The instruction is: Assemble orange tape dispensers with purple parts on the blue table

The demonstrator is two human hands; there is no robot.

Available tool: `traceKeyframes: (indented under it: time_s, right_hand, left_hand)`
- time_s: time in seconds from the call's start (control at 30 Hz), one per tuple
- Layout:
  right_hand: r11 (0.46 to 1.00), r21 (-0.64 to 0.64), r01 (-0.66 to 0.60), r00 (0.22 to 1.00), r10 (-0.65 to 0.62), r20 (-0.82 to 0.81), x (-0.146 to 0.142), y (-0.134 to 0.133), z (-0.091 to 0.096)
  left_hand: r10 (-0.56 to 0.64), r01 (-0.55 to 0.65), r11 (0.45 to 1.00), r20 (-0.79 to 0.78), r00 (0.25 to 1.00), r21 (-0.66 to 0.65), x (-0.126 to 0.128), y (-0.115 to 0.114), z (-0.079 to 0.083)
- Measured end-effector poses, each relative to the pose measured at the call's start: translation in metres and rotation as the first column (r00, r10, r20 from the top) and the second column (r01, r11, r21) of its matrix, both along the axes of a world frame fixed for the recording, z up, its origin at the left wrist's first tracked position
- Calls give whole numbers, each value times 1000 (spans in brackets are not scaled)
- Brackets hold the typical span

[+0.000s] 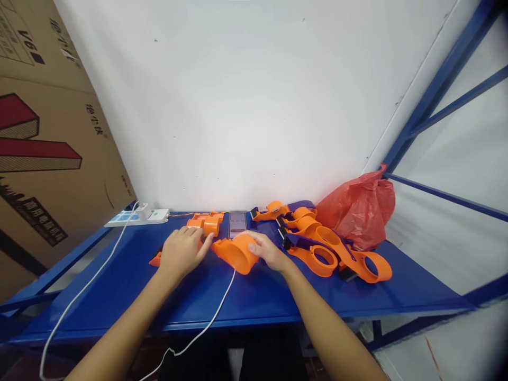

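My right hand is closed around an orange plastic tape dispenser part, its round ring facing me and its narrower end pointing left. My left hand lies over the table to the left, back of the hand up and thumb stretched to the right. Its fingertips are hidden, so a grip cannot be made out. Beside and partly under it shows an orange piece with a dark part. Just beyond are several orange ring-shaped parts. A phone with a lit screen lies behind the held part.
Several orange and dark blue tape dispensers are heaped on the right of the blue table. A red plastic bag stands behind them. A power strip, white cable and big cardboard box are leftward. A white wall rises behind.
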State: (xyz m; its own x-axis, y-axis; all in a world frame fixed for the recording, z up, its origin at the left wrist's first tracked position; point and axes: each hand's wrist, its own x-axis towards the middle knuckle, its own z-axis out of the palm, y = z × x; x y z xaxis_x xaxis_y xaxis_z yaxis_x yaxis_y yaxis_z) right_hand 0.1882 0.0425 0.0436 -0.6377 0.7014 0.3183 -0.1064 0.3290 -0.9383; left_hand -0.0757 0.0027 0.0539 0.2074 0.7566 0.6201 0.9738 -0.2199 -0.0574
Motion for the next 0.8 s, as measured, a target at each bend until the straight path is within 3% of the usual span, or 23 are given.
traceKeyframes:
  time_s: [0.1,0.17,0.3,0.4,0.5,0.6,0.7,0.8]
  right_hand:
    - [990,-77,-120,990,126,67,-8,-4,-3]
    - [980,-122,-156,976,172,132,-12,-6,-7]
    - [981,-161,-108,957,146,250,-19,-5,-20]
    - [979,-169,-113,962,150,228,-27,-5,-27]
    - [973,-212,-97,985,123,117,-32,-3,-26]
    - [970,-244,5,997,-24,-75,-29,0,-19]
    - [954,-275,120,936,-201,-289,-18,2,-8]
    - [916,-373,151,888,-292,-357,-4,2,4]
  left_hand:
    - [2,-1,1000,-47,999,24,-8,2,-10]
    - [-7,11,997,-45,999,72,-10,2,-5]
    - [-43,59,964,-65,997,260,-10,-3,29]
    - [-170,216,900,-151,974,378,-3,-9,59]
    - [-329,411,778,-249,911,475,13,-13,80]
    - [-504,610,599,-347,791,519,40,-16,89]
    - [-637,739,403,-415,650,540,73,-15,87]
    - [-749,832,330,-413,519,447,106,-7,74]
